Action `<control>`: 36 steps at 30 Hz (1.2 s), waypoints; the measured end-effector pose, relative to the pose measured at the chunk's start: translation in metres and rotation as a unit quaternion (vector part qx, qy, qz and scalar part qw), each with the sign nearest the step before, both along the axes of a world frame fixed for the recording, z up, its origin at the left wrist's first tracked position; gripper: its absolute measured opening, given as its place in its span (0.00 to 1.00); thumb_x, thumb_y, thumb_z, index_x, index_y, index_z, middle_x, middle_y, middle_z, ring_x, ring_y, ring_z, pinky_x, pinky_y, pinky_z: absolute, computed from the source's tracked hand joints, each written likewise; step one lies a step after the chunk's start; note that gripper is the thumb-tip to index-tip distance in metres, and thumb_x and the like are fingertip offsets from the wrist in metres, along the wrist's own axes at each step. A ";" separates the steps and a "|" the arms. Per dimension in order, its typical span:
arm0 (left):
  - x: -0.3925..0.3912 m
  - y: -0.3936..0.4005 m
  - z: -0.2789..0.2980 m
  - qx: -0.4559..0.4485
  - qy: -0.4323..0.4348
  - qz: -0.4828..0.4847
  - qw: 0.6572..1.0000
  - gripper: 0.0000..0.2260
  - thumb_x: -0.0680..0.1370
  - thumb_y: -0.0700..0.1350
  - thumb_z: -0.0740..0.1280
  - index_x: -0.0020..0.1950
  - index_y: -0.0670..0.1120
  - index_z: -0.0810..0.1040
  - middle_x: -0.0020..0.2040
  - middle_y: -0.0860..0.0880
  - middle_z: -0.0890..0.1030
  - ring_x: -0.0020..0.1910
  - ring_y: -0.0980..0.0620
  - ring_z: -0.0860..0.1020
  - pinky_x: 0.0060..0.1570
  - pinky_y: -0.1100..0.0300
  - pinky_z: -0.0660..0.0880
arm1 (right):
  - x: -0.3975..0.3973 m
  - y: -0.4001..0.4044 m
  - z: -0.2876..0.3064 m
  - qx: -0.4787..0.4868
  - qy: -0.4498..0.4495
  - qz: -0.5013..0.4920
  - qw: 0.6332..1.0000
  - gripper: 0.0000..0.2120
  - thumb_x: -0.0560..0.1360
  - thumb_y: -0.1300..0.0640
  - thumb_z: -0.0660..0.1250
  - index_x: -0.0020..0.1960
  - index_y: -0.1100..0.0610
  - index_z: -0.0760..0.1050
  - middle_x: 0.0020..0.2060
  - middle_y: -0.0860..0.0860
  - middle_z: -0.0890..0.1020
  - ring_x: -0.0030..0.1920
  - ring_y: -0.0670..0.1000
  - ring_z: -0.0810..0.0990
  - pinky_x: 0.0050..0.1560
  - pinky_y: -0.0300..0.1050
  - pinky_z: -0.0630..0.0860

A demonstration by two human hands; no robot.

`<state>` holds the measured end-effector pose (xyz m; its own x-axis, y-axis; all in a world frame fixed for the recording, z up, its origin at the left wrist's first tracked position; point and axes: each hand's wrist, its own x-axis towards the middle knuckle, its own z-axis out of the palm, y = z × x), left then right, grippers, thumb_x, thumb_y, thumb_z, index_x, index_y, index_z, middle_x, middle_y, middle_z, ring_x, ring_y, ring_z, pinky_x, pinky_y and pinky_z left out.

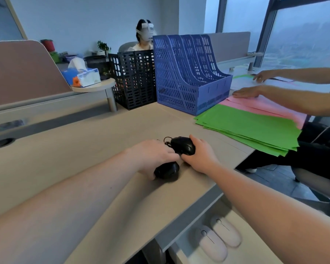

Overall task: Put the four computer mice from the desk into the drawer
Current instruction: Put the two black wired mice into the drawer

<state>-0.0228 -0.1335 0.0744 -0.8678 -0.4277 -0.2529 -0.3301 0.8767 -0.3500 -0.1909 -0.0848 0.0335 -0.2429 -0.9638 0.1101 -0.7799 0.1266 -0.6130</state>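
Observation:
Two black corded mice lie on the beige desk [84,149]. My left hand [154,155] grips the nearer black mouse [167,170], fingers curled over it. The farther black mouse [183,145] sits under my right hand [200,155], which closes on its side; its bundled cord [167,141] shows behind. Below the desk edge the drawer [234,216] stands pulled out, with two white mice [212,242] [227,231] lying side by side inside it.
A blue file rack [191,77] and a black mesh rack [133,79] stand at the back. Green sheets [251,128] and pink sheets [271,107] lie at the right, where another person's hands [248,92] rest. A tissue box [82,75] sits on a side shelf.

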 end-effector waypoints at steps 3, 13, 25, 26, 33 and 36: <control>-0.008 0.025 0.006 0.003 -0.030 -0.008 1.000 0.28 0.64 0.49 0.75 0.60 0.47 0.69 0.56 0.46 0.75 0.55 0.42 0.75 0.51 0.47 0.75 | -0.010 0.026 0.009 0.005 -0.013 -0.011 1.000 0.35 0.71 0.53 0.69 0.74 0.57 0.59 0.66 0.59 0.72 0.65 0.59 0.71 0.65 0.47 0.69; -0.052 0.132 0.001 0.012 -0.002 -0.101 0.995 0.26 0.63 0.47 0.75 0.55 0.48 0.66 0.51 0.46 0.76 0.50 0.42 0.75 0.45 0.46 0.77 | -0.056 0.150 0.022 -0.002 -0.018 -0.056 0.998 0.29 0.69 0.54 0.71 0.68 0.58 0.68 0.57 0.57 0.78 0.58 0.58 0.77 0.57 0.48 0.74; -0.122 0.220 -0.062 0.038 -0.053 -0.161 0.985 0.29 0.62 0.45 0.77 0.58 0.43 0.69 0.52 0.44 0.77 0.49 0.41 0.76 0.50 0.45 0.76 | -0.099 0.250 -0.040 0.088 -0.024 -0.091 0.992 0.27 0.70 0.55 0.70 0.67 0.56 0.68 0.57 0.55 0.78 0.56 0.55 0.77 0.50 0.41 0.71; -0.123 0.220 -0.072 0.043 -0.065 -0.160 0.984 0.30 0.61 0.46 0.77 0.59 0.43 0.69 0.51 0.44 0.77 0.49 0.41 0.76 0.50 0.45 0.76 | -0.101 0.252 -0.048 0.099 -0.024 -0.091 0.991 0.26 0.69 0.55 0.70 0.66 0.56 0.69 0.56 0.55 0.78 0.54 0.54 0.77 0.51 0.42 0.73; -0.124 0.220 -0.128 0.098 -0.096 -0.126 0.982 0.32 0.62 0.45 0.78 0.62 0.42 0.68 0.55 0.42 0.75 0.53 0.39 0.75 0.44 0.45 0.77 | -0.106 0.244 -0.091 0.205 0.015 -0.062 0.977 0.26 0.70 0.51 0.68 0.66 0.56 0.67 0.58 0.55 0.77 0.60 0.57 0.76 0.56 0.47 0.75; -0.122 0.222 -0.149 0.120 -0.097 -0.123 0.980 0.32 0.64 0.43 0.77 0.64 0.42 0.67 0.57 0.41 0.76 0.54 0.39 0.74 0.47 0.44 0.77 | -0.107 0.233 -0.099 0.246 0.050 -0.044 0.967 0.24 0.70 0.50 0.68 0.63 0.57 0.68 0.58 0.57 0.76 0.57 0.57 0.76 0.57 0.49 0.76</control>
